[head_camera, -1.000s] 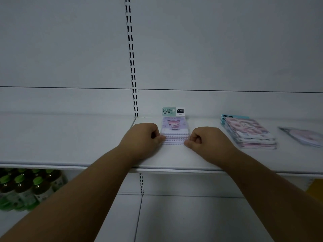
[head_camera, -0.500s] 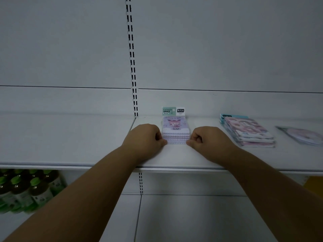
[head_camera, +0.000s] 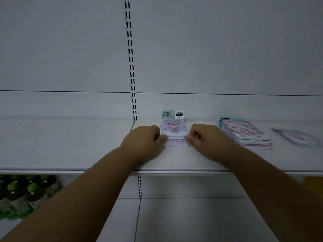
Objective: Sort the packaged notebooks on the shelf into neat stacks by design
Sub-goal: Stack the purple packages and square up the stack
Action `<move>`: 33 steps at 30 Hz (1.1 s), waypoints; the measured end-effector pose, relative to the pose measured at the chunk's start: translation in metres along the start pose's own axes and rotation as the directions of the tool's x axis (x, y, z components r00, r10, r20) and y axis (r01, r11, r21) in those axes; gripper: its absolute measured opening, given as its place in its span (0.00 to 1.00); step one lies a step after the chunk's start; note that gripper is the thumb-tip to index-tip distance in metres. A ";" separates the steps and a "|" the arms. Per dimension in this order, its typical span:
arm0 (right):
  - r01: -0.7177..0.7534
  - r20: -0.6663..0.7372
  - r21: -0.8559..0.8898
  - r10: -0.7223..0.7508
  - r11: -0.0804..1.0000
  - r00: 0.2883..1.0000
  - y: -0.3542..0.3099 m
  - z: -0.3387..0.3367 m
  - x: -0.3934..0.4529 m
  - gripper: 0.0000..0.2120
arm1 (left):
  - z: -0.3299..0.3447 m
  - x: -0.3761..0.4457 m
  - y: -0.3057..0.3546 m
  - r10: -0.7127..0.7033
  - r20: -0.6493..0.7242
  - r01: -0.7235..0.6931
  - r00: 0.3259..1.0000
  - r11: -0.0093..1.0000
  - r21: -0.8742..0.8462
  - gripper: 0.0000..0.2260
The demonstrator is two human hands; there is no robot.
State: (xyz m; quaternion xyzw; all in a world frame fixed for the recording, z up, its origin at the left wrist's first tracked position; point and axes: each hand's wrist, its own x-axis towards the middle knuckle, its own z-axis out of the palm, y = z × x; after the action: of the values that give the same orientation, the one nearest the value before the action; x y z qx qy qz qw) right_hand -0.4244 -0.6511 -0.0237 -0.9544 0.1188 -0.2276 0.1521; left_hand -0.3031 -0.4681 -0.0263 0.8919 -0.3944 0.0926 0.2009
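A stack of small purple spiral notebooks [head_camera: 173, 129] with a cartoon girl on the cover lies on the white shelf [head_camera: 87, 145], its header cards against the back wall. My left hand [head_camera: 145, 138] holds the stack's front left corner with curled fingers, thumb on the edge. My right hand [head_camera: 204, 137] holds the front right corner the same way. A second stack of larger pink-cover notebooks [head_camera: 244, 135] lies to the right, fanned a little. One more packaged notebook [head_camera: 297, 137] lies alone at the far right.
A slotted upright [head_camera: 130, 58] runs up the back wall just left of the purple stack. On the lower shelf at the bottom left stand several green-capped bottles [head_camera: 22, 194]. A yellow object [head_camera: 312, 186] shows at the lower right.
Both hands stay at the front corners of the purple stack. They have edged slightly deeper onto the shelf, and the stack's front edges look a little more even.
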 end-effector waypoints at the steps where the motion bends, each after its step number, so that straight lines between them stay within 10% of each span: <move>1: 0.011 0.007 -0.003 -0.011 1.000 1.000 -0.001 0.000 0.001 0.12 | 0.001 0.000 0.001 0.019 0.006 -0.019 1.000 1.000 0.013 0.15; 16: 0.019 -0.019 -0.040 -0.019 0.999 1.000 0.000 0.009 -0.004 0.13 | 0.003 0.000 0.001 0.058 0.015 -0.058 0.998 0.998 0.017 0.14; 25: -0.068 -0.365 -0.028 0.053 0.997 0.930 0.004 -0.031 -0.014 0.07 | -0.011 -0.018 0.038 0.264 -0.228 -0.268 0.937 0.963 0.013 0.10; 33: -0.287 -0.334 -0.061 0.252 0.956 0.908 0.088 -0.102 -0.025 0.06 | 0.018 0.006 0.136 0.306 -0.052 -0.310 0.951 0.938 -0.156 0.09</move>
State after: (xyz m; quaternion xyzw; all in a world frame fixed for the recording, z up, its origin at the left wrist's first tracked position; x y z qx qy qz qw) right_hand -0.5079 -0.7492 0.0224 -0.8855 0.2850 -0.3507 0.1082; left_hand -0.3998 -0.5619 -0.0016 0.7985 -0.5326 0.1026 0.2612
